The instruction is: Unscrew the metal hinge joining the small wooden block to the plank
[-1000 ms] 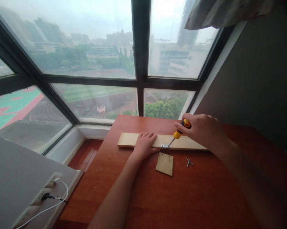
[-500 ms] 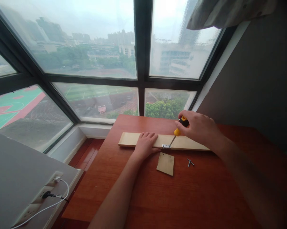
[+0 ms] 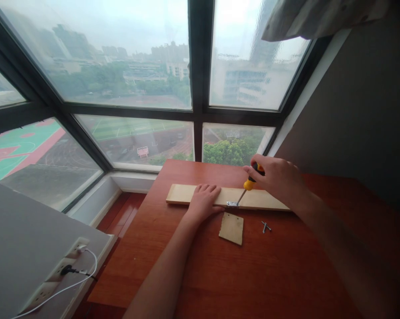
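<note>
A long pale wooden board (image 3: 178, 194) lies flat across the table. My left hand (image 3: 204, 201) holds it down, fingers over its top and thumb along its front edge. On that front edge sits a small metal hinge or bracket (image 3: 232, 204), just right of my left thumb. My right hand (image 3: 280, 175) is closed around the yellow and black handle of a screwdriver (image 3: 249, 184). The shaft slants down to the right end of the metal piece; whether its tip sits in a screw is too small to tell.
A small thin board piece (image 3: 231, 228) with two holes lies in front of the long board. Right of it are a few loose screws (image 3: 265, 227) on the reddish table (image 3: 253, 274). Windows rise behind; wall sockets with plugged cables (image 3: 67, 270) are at left.
My right hand has shifted slightly around the screwdriver handle, and the handle leans a little more to the right. My left hand and the board stay in place.
</note>
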The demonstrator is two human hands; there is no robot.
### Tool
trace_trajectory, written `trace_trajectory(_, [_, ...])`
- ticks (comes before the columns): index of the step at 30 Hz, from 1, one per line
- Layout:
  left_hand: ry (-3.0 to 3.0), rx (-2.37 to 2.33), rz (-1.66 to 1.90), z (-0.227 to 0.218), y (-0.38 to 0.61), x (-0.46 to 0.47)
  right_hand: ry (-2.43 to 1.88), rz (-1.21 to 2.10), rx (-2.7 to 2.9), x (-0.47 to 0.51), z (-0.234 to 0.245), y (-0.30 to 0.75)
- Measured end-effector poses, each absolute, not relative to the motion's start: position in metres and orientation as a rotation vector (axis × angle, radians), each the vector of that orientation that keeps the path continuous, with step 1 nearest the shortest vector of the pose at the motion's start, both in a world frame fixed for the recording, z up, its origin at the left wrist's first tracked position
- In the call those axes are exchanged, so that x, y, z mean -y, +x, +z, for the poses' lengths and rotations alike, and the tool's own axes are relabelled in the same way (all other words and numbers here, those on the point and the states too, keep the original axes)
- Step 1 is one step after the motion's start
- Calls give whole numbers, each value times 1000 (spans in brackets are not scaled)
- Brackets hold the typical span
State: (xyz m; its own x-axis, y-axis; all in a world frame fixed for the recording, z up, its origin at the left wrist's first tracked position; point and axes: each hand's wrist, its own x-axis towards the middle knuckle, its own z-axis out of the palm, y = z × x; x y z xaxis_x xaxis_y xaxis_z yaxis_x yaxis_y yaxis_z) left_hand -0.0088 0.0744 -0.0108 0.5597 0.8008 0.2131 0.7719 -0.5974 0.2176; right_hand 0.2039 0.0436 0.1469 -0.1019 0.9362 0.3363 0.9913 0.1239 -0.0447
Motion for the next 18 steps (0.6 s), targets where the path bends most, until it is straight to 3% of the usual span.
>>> trace_trajectory(8, [2685,-1351,443,-10,-9,-74,-1643,60,2256,-49,150,211])
trace_trajectory(15, [2687,-1359,425,-9,-9,-74,-2088,-482,2147,-42,157,201])
trace_trajectory(18, [2690,-1355,430,-9,-9,-74,-2106,-488,2168,-43,160,199])
